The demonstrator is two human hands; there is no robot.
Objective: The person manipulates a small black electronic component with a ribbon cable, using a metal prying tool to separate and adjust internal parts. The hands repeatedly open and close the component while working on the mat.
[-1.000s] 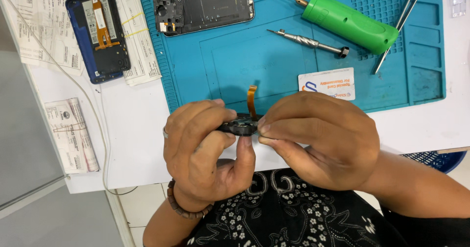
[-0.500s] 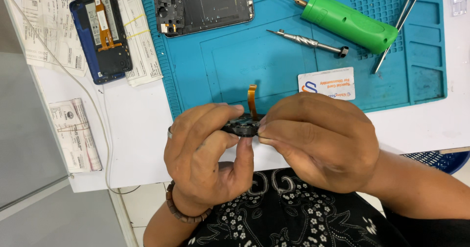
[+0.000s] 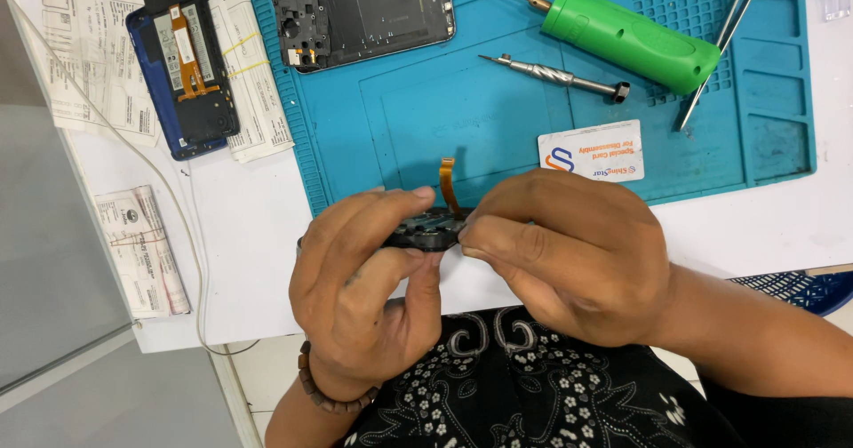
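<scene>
White surface (image 3: 267, 226) underneath, carrying a teal repair mat (image 3: 498, 137). On the mat: an opened phone frame (image 3: 364, 12), a green-handled screwdriver (image 3: 631, 39), a small metal driver bit (image 3: 555, 76), tweezers (image 3: 720, 44), a white plastic card (image 3: 591, 150). Off the mat to the left: a second, blue opened phone (image 3: 182, 66) on papers (image 3: 84, 57).

Left hand (image 3: 364, 297) and right hand (image 3: 569, 252) meeting above the near mat edge, fingers of both pinching a small dark phone part (image 3: 426, 233) between them, its orange flex cable (image 3: 449, 181) standing upward. Exact contact under the right fingertips hidden.

Best handled, judging from this: grip kept on the rigid edges, light pressure, no bending or tugging of the flex, work held low over the mat against a drop.
</scene>
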